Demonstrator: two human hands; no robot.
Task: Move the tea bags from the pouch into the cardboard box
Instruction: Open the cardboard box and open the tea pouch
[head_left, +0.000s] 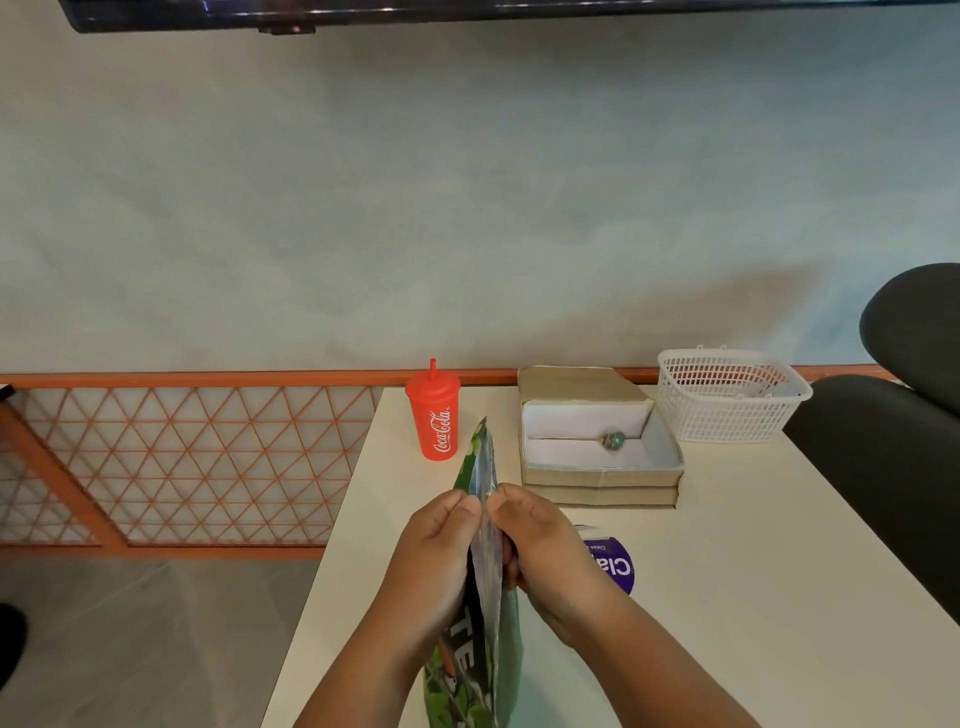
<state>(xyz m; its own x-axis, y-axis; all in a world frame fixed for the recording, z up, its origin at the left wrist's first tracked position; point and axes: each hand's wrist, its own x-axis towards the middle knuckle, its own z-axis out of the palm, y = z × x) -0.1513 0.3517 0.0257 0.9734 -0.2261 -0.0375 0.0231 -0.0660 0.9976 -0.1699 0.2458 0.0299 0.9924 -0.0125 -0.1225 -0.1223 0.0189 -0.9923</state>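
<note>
A green tea pouch (480, 457) with a silver lining stands on edge between my two hands near the table's front. My left hand (441, 551) pinches its left wall at the mouth. My right hand (540, 545) pinches the right wall. No tea bags show; the inside of the pouch is hidden. The open cardboard box (597, 480) with a white lining sits behind and to the right of my hands, its lid folded back. A small round greenish object (613, 440) lies in it.
A red Coca-Cola cup (434, 415) with a straw stands at the back, left of the box. A white plastic basket (727, 397) sits at the back right. A purple label (615, 566) lies behind my right hand. A black chair (893, 426) is at the right.
</note>
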